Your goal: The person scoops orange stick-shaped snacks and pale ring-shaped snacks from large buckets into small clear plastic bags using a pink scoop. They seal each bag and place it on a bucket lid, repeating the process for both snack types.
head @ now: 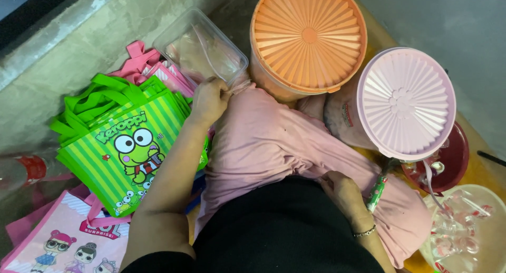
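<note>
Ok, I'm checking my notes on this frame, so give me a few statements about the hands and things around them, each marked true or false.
1. The left hand is at the edge of the clear box. True.
2. The orange tub has no lid. False: a ribbed orange lid covers it.
3. The right hand rests on pink cloth at the person's lap. True.
4. The green bags lie to the right of the pink-lidded tub. False: they lie far to its left, by the left arm.
5. The right hand holds the clear box. False: it is nowhere near the box.
</note>
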